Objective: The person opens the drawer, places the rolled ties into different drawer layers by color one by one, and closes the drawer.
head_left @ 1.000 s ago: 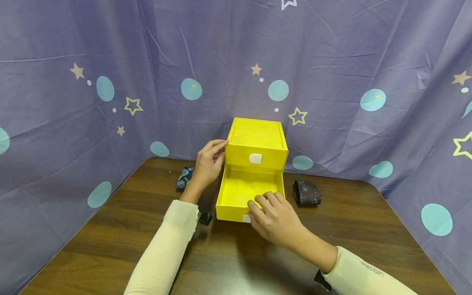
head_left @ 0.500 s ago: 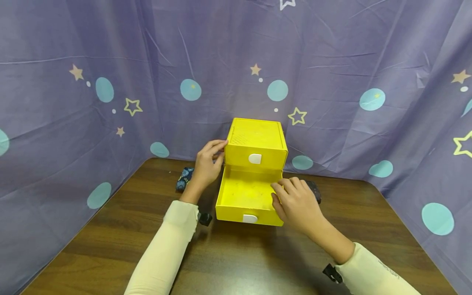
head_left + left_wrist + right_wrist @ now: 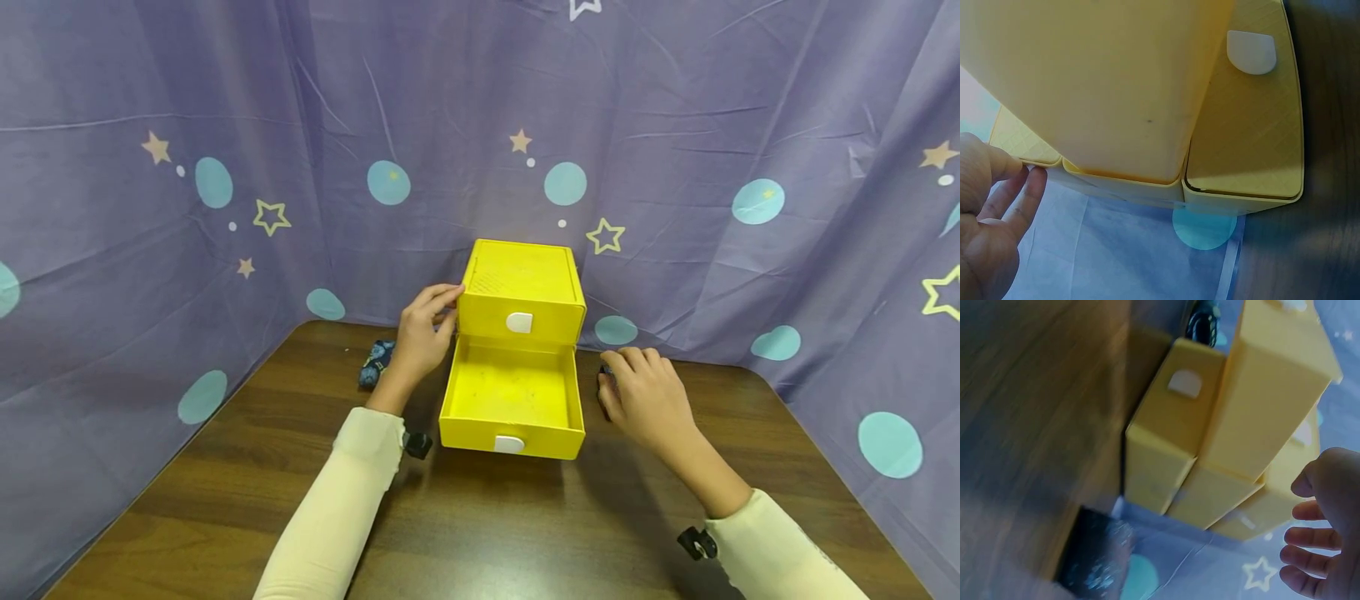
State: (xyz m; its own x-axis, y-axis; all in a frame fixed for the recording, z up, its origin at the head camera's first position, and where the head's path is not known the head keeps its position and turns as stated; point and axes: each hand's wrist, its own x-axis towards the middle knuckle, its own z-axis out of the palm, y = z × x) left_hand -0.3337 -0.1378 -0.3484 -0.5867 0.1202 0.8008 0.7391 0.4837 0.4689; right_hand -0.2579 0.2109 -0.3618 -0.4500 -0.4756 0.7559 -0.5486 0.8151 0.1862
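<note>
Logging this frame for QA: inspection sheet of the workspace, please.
Surface: dark wooden table, bare in front.
Job's things: yellow drawer box; lower drawer pulled out, nothing in it; upper drawer closed. Dark patterned roll right of the box.
Clutter: blue patterned roll left of the box, partly hidden.
Hands: left hand touches the box's upper left side; right hand over the dark roll, grip unclear.
Cables: nothing seen.
Surroundings: purple cloth with stars and dots on all sides.
</note>
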